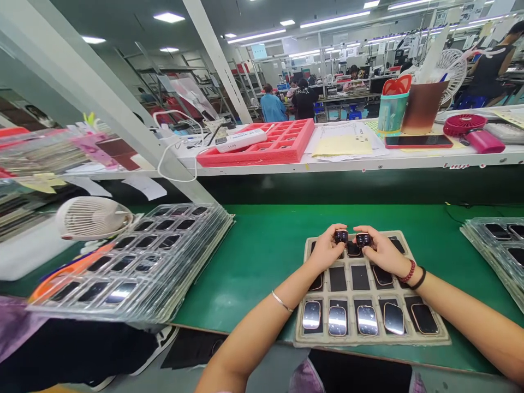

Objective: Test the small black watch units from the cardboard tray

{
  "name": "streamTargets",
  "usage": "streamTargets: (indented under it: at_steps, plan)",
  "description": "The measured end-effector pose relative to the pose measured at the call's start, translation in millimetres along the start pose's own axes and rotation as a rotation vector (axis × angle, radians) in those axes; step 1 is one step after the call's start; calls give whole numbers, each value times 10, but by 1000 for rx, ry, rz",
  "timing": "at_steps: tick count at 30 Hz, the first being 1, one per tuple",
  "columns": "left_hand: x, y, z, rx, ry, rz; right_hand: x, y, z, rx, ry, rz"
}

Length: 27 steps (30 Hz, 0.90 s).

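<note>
Along the near side of a glossy green worktop lies one pale grey-beige moulded tray, its compartments in three rows of five. Five rounded-square, watch-like pieces with black glass faces and gold-coloured rims fill the front row. Two more show in the middle row, with two flat, dark, matte rectangles between them; the right arm hides the fifth place. Three show in the back row, the hands masking the others.

Over that back row, the bare left hand pinches one such piece between thumb and fingers, and the bare right hand pinches another; the two pieces are near each other but apart. Good handling here, I judge, means gripping by the rims, keeping thumbs off the glass, letting neither piece knock its neighbour, and holding the single red beaded bracelet well above the faces below.

Farther left, a stack of clear plastic trays shows fifteen dark-faced pieces on top; its layers blur too much to count. One white round-headed fan is beside it. Far right, a second clear stack shows three pieces before the frame ends.

Beyond, the white shelf bears one red foam tray and two cups, one teal, one brown.
</note>
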<state>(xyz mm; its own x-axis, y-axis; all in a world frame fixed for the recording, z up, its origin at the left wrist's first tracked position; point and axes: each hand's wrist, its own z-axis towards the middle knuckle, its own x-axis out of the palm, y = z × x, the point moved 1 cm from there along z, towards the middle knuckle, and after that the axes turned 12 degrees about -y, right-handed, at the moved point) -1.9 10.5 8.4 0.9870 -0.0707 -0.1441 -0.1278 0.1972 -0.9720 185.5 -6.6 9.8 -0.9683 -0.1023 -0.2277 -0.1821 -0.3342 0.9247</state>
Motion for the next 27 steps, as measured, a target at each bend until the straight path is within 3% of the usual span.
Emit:
streamTargets:
  at_steps: [6,12,20,27]
  plan:
    - [-17,-49,-10,42,10,-12,-14,23,1,153,-7,57]
    - [-18,-6,6,-20,44,-84,-2,42,0,46,-25,43]
    - [-9,-8,15,28,-8,-69,2,84,8,99,35,90]
    - [-1,-9,8,-2,12,-110,24,-6,-5,42,19,123]
